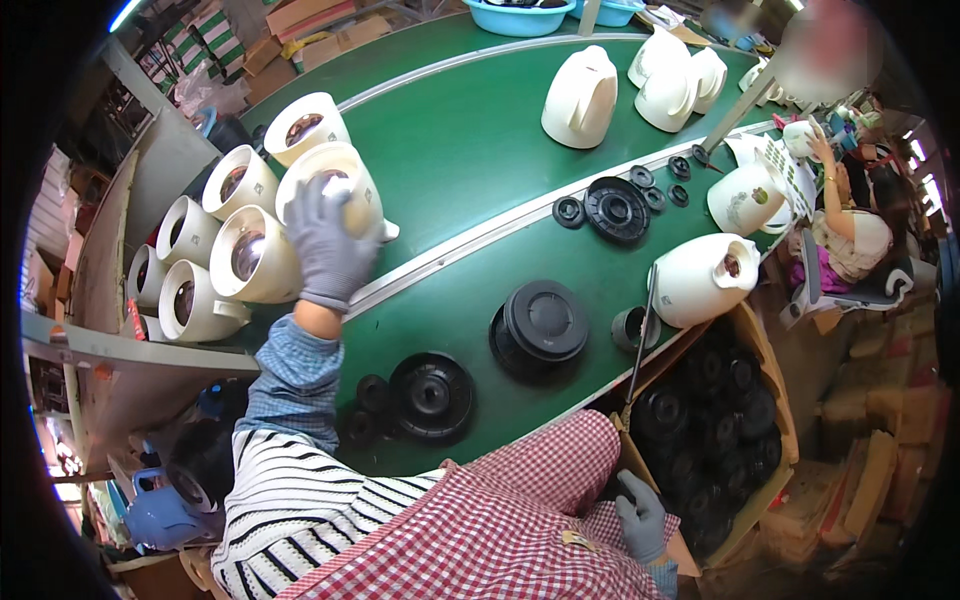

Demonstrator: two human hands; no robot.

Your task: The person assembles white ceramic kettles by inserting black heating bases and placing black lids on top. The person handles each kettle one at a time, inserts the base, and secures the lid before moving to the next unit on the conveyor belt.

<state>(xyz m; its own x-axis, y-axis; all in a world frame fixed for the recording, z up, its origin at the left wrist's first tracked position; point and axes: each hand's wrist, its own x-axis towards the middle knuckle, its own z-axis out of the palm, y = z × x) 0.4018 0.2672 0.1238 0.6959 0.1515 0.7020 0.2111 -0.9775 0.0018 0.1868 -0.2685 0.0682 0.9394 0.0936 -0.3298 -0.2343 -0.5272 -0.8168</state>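
Checked apron [470, 530] lies foremost. Left hand [332, 243] contacts jug [367, 197] on desk [445, 318]; grip cannot be determined. Right hand [642, 517], partly open, is beside box [784, 412].

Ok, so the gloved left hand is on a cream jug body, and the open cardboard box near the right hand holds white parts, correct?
Not quite: the head view shows black parts in the cardboard box. The left hand is on a cream jug body, as you say.
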